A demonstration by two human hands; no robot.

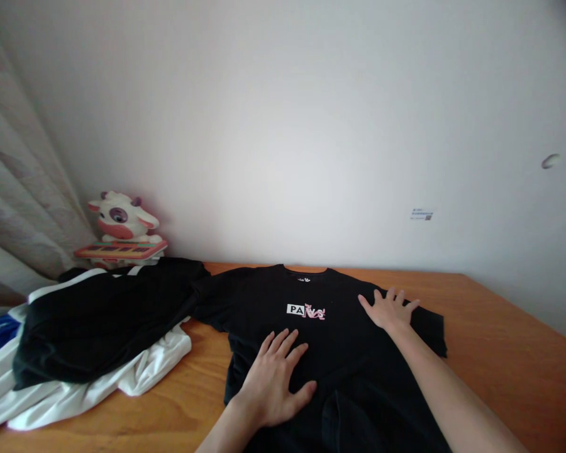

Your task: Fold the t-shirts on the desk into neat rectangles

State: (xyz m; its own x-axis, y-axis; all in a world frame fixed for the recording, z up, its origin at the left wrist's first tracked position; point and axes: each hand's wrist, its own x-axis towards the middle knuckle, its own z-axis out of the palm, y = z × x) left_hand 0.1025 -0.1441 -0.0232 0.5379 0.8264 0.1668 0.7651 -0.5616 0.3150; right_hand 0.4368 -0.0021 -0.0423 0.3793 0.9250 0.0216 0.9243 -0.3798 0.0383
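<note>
A black T-shirt [339, 352] lies spread face up, its neckline toward the wall and a white and pink print on the chest. My left hand [278, 374] rests on the shirt's front below the print, fingers spread. Near the shoulder on the right, my right hand [390, 307] lies on the fabric, its fingers apart too. Neither hand grips anything. Folds show in the lower part of the shirt, and its bottom hem runs out of view.
The shirt is on a wooden table [504, 352] against a white wall. Black clothing [108, 321] and white clothing [155, 362] are heaped at the left, touching the shirt's sleeve. Behind the heap stands a cow toy with a keyboard [122, 229], beside a curtain [23, 145].
</note>
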